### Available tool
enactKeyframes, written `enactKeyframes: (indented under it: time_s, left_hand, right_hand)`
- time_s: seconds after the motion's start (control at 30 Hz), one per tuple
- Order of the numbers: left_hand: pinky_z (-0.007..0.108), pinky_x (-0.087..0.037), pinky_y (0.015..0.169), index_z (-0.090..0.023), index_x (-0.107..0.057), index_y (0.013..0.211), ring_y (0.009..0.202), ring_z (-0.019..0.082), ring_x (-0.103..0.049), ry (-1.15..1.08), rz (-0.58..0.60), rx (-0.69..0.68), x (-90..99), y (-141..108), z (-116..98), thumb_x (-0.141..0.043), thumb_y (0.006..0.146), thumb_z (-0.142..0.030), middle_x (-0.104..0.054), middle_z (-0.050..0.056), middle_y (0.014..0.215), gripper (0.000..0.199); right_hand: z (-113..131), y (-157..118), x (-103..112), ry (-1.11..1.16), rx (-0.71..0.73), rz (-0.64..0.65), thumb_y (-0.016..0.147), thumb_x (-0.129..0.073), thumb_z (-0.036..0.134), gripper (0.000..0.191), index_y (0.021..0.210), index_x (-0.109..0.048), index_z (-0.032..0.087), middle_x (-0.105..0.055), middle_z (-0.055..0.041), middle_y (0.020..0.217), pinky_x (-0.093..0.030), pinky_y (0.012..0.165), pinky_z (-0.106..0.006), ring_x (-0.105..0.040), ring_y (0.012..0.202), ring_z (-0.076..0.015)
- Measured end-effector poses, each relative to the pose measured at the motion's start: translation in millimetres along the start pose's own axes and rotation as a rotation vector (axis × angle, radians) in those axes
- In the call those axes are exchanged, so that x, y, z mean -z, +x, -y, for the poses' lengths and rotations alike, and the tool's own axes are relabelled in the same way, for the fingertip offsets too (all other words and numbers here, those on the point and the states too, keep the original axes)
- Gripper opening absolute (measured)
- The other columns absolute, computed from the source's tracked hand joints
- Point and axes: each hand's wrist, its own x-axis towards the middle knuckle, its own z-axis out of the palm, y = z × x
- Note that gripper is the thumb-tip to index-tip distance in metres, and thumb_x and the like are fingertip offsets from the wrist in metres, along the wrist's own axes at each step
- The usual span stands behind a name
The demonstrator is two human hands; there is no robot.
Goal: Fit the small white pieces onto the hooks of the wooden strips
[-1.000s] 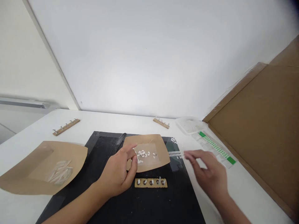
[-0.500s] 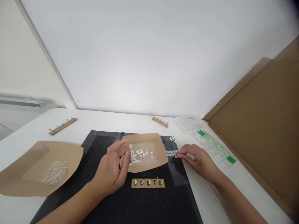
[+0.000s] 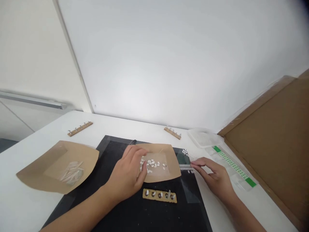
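Note:
My left hand [image 3: 130,169] is over the left side of a brown paper tray [image 3: 174,172], its thumb apart from the curled fingers and nothing visible between them. Small white oval pieces [image 3: 152,163] lie scattered in that tray, partly covered by the hand. At the right edge of the black mat [image 3: 125,212], my right hand [image 3: 212,172] pinches thumb and forefinger together beside rows of white oval pieces [image 3: 185,167]. What its fingertips hold is too small to make out. A wooden strip with metal posts [image 3: 159,195] sits in front of the tray, white pieces on its posts.
Another paper tray [image 3: 41,170] with pale slender pieces [image 3: 72,172] stands at left. Two more post strips [image 3: 80,128] [image 3: 172,133] lie toward the wall. At right are a clear plastic box [image 3: 205,138], a green-ended strip [image 3: 234,166] and a cardboard panel [image 3: 270,145].
My left hand has opened its thumb from its fingers and reaches more over the tray. My right hand stays pinched at the oval rows. The whole view has shifted slightly.

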Motion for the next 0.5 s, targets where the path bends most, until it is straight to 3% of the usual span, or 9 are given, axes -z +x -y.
enactKeyframes:
  time_s: [0.1,0.2,0.3,0.4,0.5]
  left_hand:
    - [0.051,-0.054,0.100,-0.014,-0.058,0.124,0.122,0.036,-0.053,0.234,-0.078,0.100,3.2,2.6,-5.7,-0.062,0.095,-0.022,-0.052,0.020,0.129,0.030]
    - [0.051,-0.054,0.099,-0.010,-0.064,0.116,0.119,0.037,-0.054,0.454,0.043,0.242,3.3,4.8,0.7,-0.058,0.097,-0.020,-0.053,0.022,0.124,0.023]
    - [0.048,-0.056,0.090,-0.010,-0.068,0.106,0.106,0.034,-0.058,0.549,0.187,0.333,2.7,5.9,9.8,-0.054,0.097,-0.013,-0.060,0.018,0.111,0.017]
    - [0.045,-0.055,0.084,-0.011,-0.071,0.099,0.100,0.033,-0.059,0.568,0.238,0.362,1.8,5.0,14.9,-0.053,0.095,-0.007,-0.062,0.017,0.102,0.018]
    - [0.042,-0.053,0.078,-0.011,-0.072,0.094,0.096,0.032,-0.059,0.574,0.286,0.378,0.6,3.3,17.4,-0.053,0.092,-0.002,-0.064,0.016,0.098,0.021]
  right_hand:
    - [-2.0,-3.5,-0.6,-0.015,-0.048,-0.001,0.102,-0.062,0.050,0.032,0.089,-0.077,0.026,-0.079,-0.0023,0.082,-0.060,0.069,-0.030,-0.075,0.073,-0.0213]
    - [-1.9,-6.3,-4.6,-0.028,-0.102,-0.026,0.108,-0.050,0.049,0.036,0.097,-0.075,0.026,-0.078,-0.0019,0.080,-0.060,0.070,-0.030,-0.074,0.070,-0.0199]
    - [-1.1,-5.0,-9.2,-0.031,-0.101,-0.066,0.111,-0.040,0.044,0.037,0.120,-0.071,0.026,-0.081,-0.0031,0.094,-0.061,0.079,-0.032,-0.075,0.079,-0.0197]
    - [-0.2,-0.4,-10.3,-0.068,-0.089,-0.132,0.110,-0.043,0.044,0.040,0.142,-0.060,0.027,-0.079,-0.0061,0.117,-0.061,0.084,-0.036,-0.076,0.091,-0.0213]
    - [1.6,2.5,-7.5,-0.104,-0.009,-0.197,0.101,-0.062,0.049,0.032,0.120,-0.074,0.027,-0.079,-0.0063,0.112,-0.061,0.085,-0.038,-0.076,0.092,-0.0250]
